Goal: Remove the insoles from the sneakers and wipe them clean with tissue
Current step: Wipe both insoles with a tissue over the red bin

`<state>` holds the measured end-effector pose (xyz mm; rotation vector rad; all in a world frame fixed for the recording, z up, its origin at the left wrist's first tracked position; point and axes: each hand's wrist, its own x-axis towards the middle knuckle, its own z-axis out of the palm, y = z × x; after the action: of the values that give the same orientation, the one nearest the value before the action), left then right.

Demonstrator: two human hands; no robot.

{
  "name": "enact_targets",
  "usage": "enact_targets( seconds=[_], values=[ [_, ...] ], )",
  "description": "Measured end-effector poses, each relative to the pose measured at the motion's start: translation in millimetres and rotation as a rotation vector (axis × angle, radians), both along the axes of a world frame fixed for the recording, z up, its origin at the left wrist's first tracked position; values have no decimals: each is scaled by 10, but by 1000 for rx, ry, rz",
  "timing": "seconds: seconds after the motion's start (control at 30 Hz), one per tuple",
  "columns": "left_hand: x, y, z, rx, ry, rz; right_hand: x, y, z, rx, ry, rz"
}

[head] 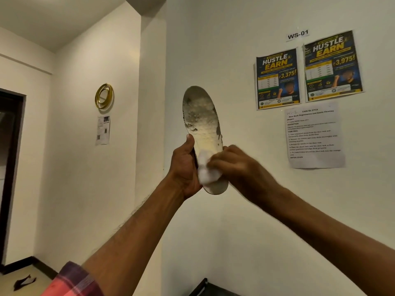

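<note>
Warm, dimmish indoor light, source probably overhead. Right hand (241,167) and tissue (206,168) motion-blurred. Doorway (10,167) far left dark. Wide-angle bend at edges; small print on notice (314,135) soft.

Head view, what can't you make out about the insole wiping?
- Heel of the insole, head view: covered by the tissue and right hand.
- Its grip on the tissue, head view: lost to blur.
- Print on the task sheet, head view: too small.
- Bottom edge, head view: dark object cut off.
</note>
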<state>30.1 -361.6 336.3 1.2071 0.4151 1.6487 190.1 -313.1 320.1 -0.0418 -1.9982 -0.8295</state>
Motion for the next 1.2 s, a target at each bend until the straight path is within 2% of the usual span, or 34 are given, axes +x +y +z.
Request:
enact_targets(
  seconds=[0.07,0.17,0.2,0.3,0.33,0.43,0.47,0.57,0.7,0.8,0.83,0.93,0.97,1.07,1.2],
  values=[
    [2,11,-15,36,-30,9,55,19,97,-90,152,38],
    [16,-5,-12,1,3,-3,-17,-13,21,5,-55,5],
    [17,-6,-13,7,9,-5,-15,-11,37,17,-62,2],
    [71,-26,-32,36,-1,14,40,-4,221,-122,196,19],
    [93,-22,-48,36,-3,5,22,-23,244,-117,200,17],
    [109,-23,-68,32,-18,7,-79,-53,181,12,-6,-15],
    [108,-31,-67,26,-20,4,-71,-25,214,10,6,-17],
    [165,-61,-64,17,19,-27,-2,2,343,-107,227,0],
    [151,-48,-93,29,-2,-45,-53,-24,277,-19,36,-31],
    [170,-86,-77,6,36,-69,0,76,456,-131,256,5],
    [179,-78,-82,0,39,-77,-6,77,481,-136,258,-2],
    [174,-58,-99,-2,31,-96,-82,57,436,-28,52,-67],
    [159,-58,-99,-6,39,-99,-75,63,454,-36,63,-67],
    [173,-99,-91,-26,92,-88,-3,101,578,-133,281,-5],
    [155,-92,-103,-32,61,-92,-82,58,575,11,84,-76]
  ],
)
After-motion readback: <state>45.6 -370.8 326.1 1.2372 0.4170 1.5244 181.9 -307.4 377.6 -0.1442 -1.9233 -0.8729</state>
